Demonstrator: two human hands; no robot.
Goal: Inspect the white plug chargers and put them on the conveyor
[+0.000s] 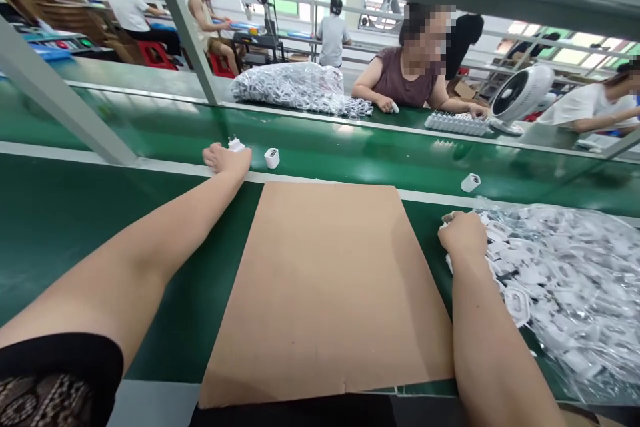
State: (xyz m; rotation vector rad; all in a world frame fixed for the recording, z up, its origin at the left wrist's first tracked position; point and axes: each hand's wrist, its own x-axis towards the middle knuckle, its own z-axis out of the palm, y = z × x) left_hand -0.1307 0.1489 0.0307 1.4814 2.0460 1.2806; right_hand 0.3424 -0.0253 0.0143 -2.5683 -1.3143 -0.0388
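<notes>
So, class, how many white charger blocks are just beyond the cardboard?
3: one block at the left hand, second block to its right, third block beyond the right hand. Some may be hidden.

Plain brown on the rectangular cardboard sheet [330, 280], green on the long smooth surface [60, 213], white on coiled plastic cables [555, 273] at three o'clock, patterned black on the lace sleeve [50, 373] at seven.
</notes>
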